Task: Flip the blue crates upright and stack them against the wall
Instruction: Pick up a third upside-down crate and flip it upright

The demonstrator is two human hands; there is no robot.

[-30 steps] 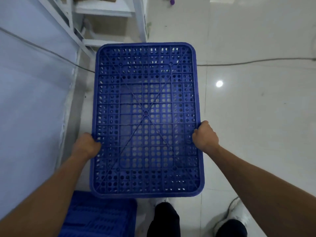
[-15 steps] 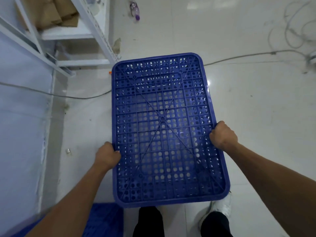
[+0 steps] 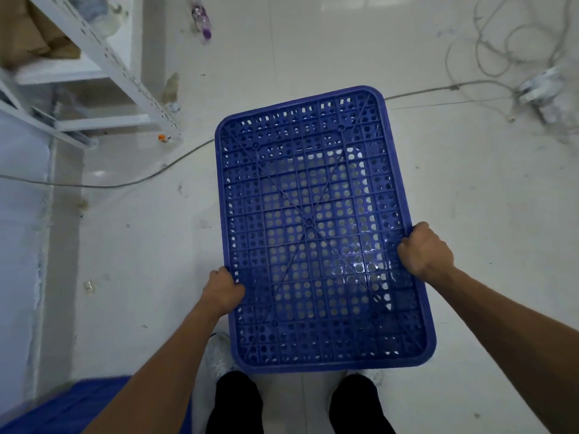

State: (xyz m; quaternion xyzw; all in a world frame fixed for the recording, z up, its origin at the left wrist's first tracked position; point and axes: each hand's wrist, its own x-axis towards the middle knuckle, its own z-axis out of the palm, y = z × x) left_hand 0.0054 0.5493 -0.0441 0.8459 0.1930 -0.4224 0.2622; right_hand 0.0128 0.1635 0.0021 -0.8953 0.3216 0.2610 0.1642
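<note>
I hold a blue perforated crate (image 3: 313,220) level in front of me above the floor, its gridded base facing the camera. My left hand (image 3: 223,289) grips its left long edge. My right hand (image 3: 424,249) grips the right long edge. Part of another blue crate (image 3: 72,408) shows at the bottom left corner, close to the pale wall (image 3: 22,245) on the left.
A white metal shelf rack (image 3: 125,76) with cardboard stands at the upper left. A grey cable (image 3: 125,183) crosses the white tiled floor. A tangle of cables (image 3: 517,51) lies at the upper right. A bottle (image 3: 202,20) lies far ahead. My shoes are under the crate.
The crate and both hands have shifted right and away from the wall in view. The crate at the bottom left has slid further towards the corner. More floor and the cable tangle came into sight.
</note>
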